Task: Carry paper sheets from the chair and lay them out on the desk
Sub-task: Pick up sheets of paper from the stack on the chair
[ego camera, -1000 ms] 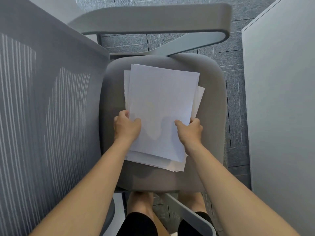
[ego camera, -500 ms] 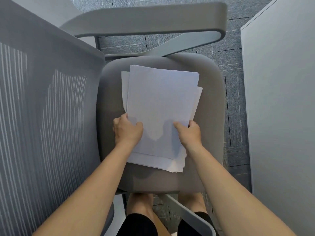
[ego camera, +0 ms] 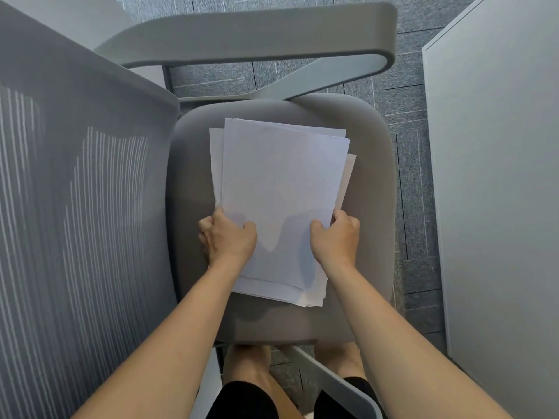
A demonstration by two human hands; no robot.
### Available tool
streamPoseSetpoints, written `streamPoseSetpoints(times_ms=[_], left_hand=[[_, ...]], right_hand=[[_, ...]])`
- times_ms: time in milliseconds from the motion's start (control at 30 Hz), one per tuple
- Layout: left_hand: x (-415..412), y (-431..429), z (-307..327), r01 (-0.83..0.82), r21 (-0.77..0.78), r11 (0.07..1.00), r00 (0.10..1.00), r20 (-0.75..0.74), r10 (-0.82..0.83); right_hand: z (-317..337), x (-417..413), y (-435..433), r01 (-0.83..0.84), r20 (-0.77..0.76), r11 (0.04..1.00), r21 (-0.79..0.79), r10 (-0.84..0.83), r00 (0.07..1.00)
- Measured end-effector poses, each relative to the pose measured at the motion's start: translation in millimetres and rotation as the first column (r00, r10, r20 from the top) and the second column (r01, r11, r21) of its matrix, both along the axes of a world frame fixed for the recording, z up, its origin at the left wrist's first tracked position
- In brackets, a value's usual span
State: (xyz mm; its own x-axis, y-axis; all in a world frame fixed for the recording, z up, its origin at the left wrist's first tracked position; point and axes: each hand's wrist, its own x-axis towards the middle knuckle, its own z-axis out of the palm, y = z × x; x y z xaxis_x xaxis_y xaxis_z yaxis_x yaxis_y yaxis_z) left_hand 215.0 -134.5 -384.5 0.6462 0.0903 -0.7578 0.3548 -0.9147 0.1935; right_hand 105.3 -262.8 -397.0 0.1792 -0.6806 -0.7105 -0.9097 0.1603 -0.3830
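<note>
A loose stack of white paper sheets (ego camera: 281,182) lies on the grey seat of an office chair (ego camera: 372,189), edges fanned slightly. My left hand (ego camera: 227,237) grips the stack's left edge, thumb on top and fingers curled underneath. My right hand (ego camera: 337,237) grips the right edge the same way. The near part of the stack sits between my two hands. The desk (ego camera: 496,176) is the pale grey surface along the right side.
The chair's mesh backrest (ego camera: 75,207) fills the left. A grey armrest (ego camera: 257,34) arches over the far side of the seat, and another armrest (ego camera: 335,385) runs near my legs. Grey carpet tiles (ego camera: 408,122) show between chair and desk.
Both hands have closed in on the stack's side edges and squared the sheets together a little. The stack still lies on the seat.
</note>
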Motion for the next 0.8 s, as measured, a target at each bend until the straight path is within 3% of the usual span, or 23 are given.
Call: streamPoseSetpoints(times_ms=[367,533,800], left_hand=[[-6,0,4,-0.044,-0.06,0.997,0.999,0.012,0.045],[-5,2,2,-0.052,-0.062,0.997,0.999,0.01,0.053],[0,4,29,-0.014,-0.112,0.994,1.0,-0.02,0.012]], right_hand=[[4,3,-3,0.172,0.077,0.985,0.013,-0.173,0.982],[9,5,-5,0.248,0.168,0.953,0.177,-0.277,0.946],[44,4,-3,0.056,0.263,0.994,0.089,-0.078,0.962]])
